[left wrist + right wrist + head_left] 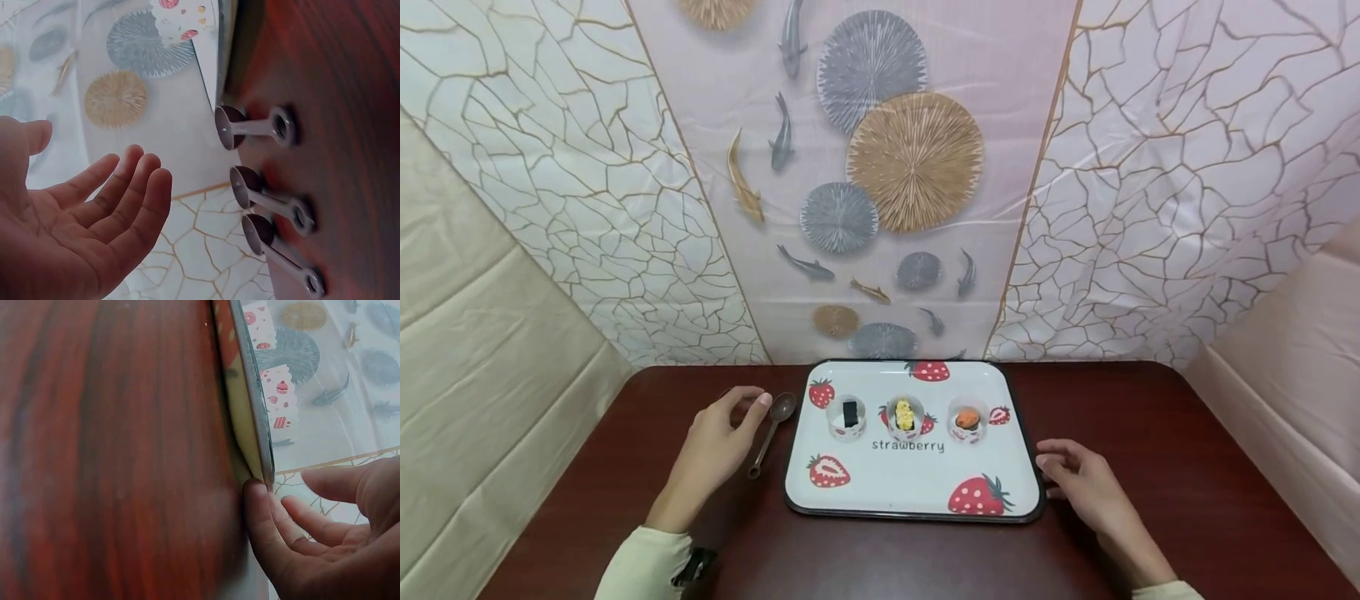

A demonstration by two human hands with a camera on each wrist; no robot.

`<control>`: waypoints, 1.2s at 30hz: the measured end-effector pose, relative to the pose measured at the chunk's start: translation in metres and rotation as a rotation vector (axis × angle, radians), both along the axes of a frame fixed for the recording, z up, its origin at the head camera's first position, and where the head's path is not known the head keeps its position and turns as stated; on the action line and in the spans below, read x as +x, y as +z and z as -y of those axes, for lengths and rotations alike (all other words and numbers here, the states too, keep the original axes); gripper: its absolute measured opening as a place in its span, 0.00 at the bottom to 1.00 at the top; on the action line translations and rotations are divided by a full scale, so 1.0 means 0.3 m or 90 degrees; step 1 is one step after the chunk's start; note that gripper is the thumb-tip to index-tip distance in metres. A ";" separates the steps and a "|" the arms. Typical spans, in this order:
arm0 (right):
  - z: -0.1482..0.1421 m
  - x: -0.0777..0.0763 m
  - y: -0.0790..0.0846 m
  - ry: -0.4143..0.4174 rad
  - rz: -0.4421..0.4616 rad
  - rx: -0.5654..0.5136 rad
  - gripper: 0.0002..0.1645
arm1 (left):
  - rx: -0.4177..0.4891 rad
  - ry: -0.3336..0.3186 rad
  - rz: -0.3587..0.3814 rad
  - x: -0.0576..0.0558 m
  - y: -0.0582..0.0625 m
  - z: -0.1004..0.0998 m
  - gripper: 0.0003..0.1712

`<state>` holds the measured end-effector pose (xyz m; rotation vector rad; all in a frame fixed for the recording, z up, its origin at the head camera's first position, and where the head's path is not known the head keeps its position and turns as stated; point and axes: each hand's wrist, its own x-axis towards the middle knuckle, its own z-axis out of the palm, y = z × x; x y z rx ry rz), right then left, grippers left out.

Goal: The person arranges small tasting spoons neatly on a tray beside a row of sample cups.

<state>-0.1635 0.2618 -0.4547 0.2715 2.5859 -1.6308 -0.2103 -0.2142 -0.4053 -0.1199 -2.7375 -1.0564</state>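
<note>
My left hand hovers left of the tray, its fingers loosely bent and holding nothing. Beside it lies a brown measuring spoon. The left wrist view shows three such measuring spoons in a row: one near the tray, a middle one and an outer one. A white strawberry-print tray bears three small paper cups. At its right edge are the fingertips of my right hand, with the thumb apart from the rim. In the right wrist view, a fingertip meets the tray's underside edge.
Inside the cups sit a black-wrapped piece, a yellow-topped piece and an orange-topped piece. The dark red table ends at a patterned cloth backdrop. Beige padded panels flank both sides.
</note>
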 end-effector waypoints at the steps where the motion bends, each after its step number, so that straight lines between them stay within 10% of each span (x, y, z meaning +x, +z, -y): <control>1: 0.000 -0.003 -0.001 -0.002 0.007 -0.002 0.23 | -0.002 0.001 0.003 0.002 0.000 0.007 0.29; 24: -0.114 0.001 -0.040 0.103 0.125 -0.109 0.20 | -0.016 0.002 0.129 0.002 -0.077 0.070 0.12; 36: -0.080 -0.011 -0.051 0.075 0.117 -0.121 0.20 | -0.090 0.015 0.173 -0.003 -0.084 0.078 0.11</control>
